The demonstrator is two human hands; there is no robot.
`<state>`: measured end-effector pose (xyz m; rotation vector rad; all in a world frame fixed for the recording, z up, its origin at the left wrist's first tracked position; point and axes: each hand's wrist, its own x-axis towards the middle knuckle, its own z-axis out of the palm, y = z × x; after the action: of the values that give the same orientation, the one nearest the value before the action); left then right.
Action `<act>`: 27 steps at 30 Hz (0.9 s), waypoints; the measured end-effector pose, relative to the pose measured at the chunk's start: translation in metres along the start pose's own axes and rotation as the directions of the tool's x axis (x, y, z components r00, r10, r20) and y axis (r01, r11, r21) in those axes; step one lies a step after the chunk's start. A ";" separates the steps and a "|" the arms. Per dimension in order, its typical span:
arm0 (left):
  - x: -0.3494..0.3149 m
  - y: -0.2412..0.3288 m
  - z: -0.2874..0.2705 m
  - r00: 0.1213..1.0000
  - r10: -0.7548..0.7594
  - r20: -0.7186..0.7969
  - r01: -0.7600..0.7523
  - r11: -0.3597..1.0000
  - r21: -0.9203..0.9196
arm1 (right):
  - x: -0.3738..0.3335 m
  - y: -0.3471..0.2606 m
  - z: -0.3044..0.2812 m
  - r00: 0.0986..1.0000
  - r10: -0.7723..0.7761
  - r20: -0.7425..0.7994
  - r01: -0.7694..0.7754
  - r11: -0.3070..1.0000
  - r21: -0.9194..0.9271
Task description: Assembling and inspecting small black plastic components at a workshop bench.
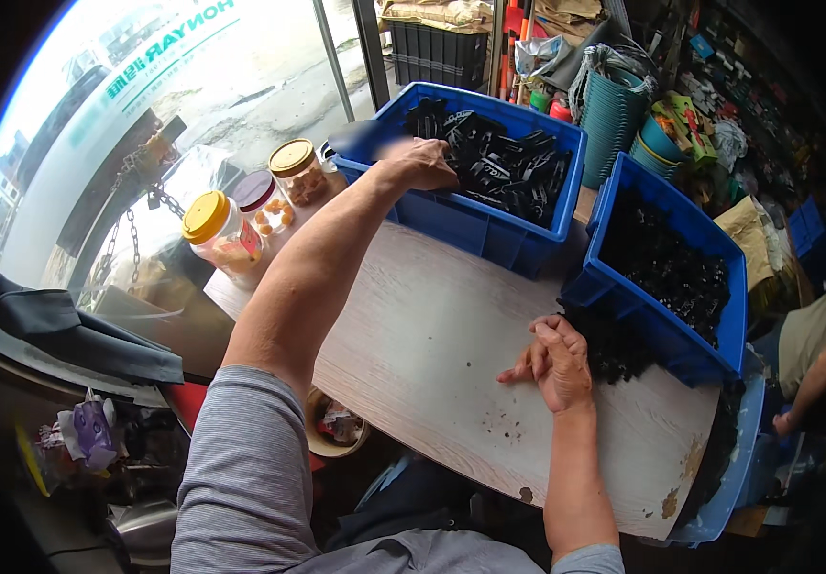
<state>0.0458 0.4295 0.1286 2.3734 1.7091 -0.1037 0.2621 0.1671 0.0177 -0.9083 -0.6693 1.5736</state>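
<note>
My left arm reaches forward to a blue crate (518, 244) full of black, elongated plastic-looking parts (504, 172). At the crate's near left rim, my left hand (422, 165) bends over with its back toward me. Its fingertips are hidden, and a dark smear beside it cannot be made out. Above the tabletop (413, 316) is my right hand (556, 365), some fingers half curled and one stretched to the left, with nothing visible in it. Just right of it lies a pile of small black pieces (614, 344), against a second blue crate (661, 320) holding small black parts.
Lidded jars (231, 234) line the table's left side by the window. A round bin (322, 442) stands below the table's near left edge. At right are a lighter blue tub (733, 493) and another person's arm (819, 378). Stacked green buckets (609, 120) stand behind.
</note>
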 end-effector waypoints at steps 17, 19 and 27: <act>0.021 -0.018 0.021 0.989 0.137 0.058 -0.131 0.986 -0.104 | 0.003 0.020 0.005 0.999 -0.052 -0.001 0.052 0.998 -0.032; 0.024 -0.025 0.025 0.991 0.115 0.060 -0.111 0.991 -0.073 | 0.002 0.024 0.008 0.999 -0.054 0.001 0.054 0.998 -0.038; 0.019 -0.030 0.028 0.992 0.123 -0.017 -0.122 0.992 0.039 | 0.000 0.030 0.016 0.998 -0.067 -0.012 0.066 0.997 -0.050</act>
<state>0.0254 0.4499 0.0944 2.5078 1.5787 -0.0950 0.2323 0.1619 0.0020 -0.9239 -0.7242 1.4959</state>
